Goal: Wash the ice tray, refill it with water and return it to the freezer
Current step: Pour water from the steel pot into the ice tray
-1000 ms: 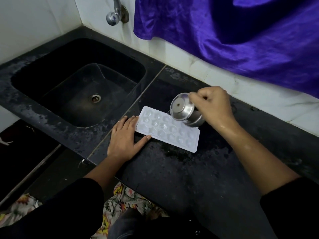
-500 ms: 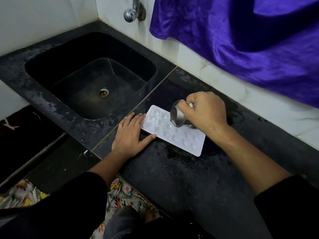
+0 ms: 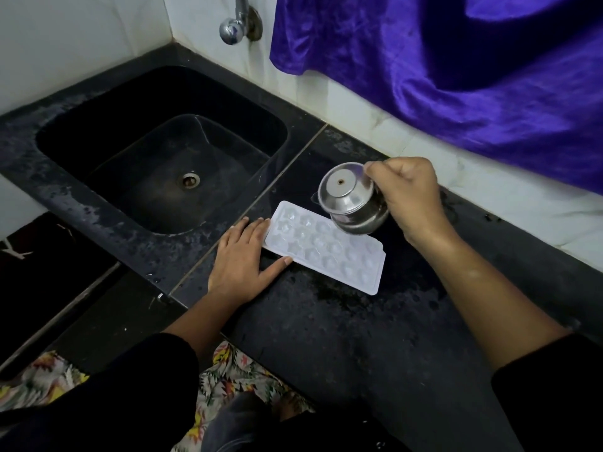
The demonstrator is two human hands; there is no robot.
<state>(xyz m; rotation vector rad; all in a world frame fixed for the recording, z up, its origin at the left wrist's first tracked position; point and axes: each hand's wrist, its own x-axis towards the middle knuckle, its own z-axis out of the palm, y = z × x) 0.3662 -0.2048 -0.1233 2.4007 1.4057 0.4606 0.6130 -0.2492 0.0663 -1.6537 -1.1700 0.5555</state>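
A white plastic ice tray with several small moulded cells lies flat on the wet black counter, just right of the sink. My left hand lies flat on the counter with straight fingers against the tray's left end and the thumb along its near edge. My right hand grips a small steel cup, tipped so its base faces me, over the tray's far right part. I cannot make out any water stream.
A black sink with a steel drain sits to the left. A chrome tap juts from the white tiled wall above it. Purple cloth hangs over the wall behind the counter. Floral fabric shows below the counter edge.
My right hand dipped the tipped steel cup down onto the tray, then lifted it again so its base faces me. The left hand stayed at the tray's left end.
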